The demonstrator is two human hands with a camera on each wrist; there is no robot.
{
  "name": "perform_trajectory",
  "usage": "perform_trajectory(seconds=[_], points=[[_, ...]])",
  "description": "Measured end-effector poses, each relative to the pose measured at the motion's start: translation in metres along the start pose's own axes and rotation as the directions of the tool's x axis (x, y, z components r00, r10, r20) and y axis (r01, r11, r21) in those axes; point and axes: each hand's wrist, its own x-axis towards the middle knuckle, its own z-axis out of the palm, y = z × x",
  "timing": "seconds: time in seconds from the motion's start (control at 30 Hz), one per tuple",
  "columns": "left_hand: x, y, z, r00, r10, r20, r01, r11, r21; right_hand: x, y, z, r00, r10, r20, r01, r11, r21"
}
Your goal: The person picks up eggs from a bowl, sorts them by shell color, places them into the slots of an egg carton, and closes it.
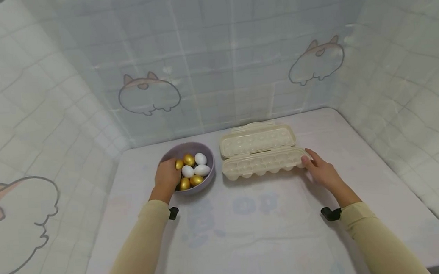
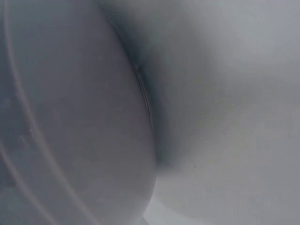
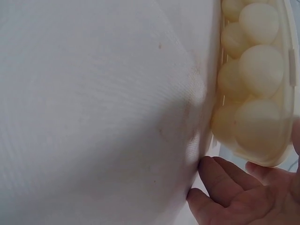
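My left hand [image 1: 167, 175] reaches over the left rim of a purple-grey bowl [image 1: 211, 181], its fingertips down among gold eggs [image 1: 189, 159] and white eggs [image 1: 202, 170]. Those fingertips are hidden, so I cannot tell whether they hold an egg. In the left wrist view the bowl's outer wall [image 2: 103, 122] fills the left half. To the right of the bowl lies a cream egg carton [image 1: 257, 163], lid raised backward, its cups bare. My right hand [image 1: 320, 170] holds the carton's right end, thumb on the rim. Rounded cup undersides [image 3: 260, 70] show in the right wrist view.
A pale printed cloth [image 1: 241, 233] covers the table under the bowl and carton. Behind it and at both sides hang tiled-pattern curtains [image 1: 216, 90] with cartoon animal drawings. The table's right edge [image 1: 398, 184] runs beyond my right hand.
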Motion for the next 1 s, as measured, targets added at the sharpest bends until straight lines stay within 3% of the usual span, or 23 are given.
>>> perform_trajectory(seconds=[0.63,1.0], points=[[0.006,-0.005,0.000,0.999,-0.035,0.001,0.035,0.999,-0.034,0.000,-0.002,0.004,0.999,-0.014,-0.031,0.014,1.000,-0.017],[0.004,0.002,-0.023,0.998,-0.022,-0.061,0.017,0.996,-0.090,0.000,0.000,0.001,0.999,-0.031,-0.038,0.030,0.999,-0.019]])
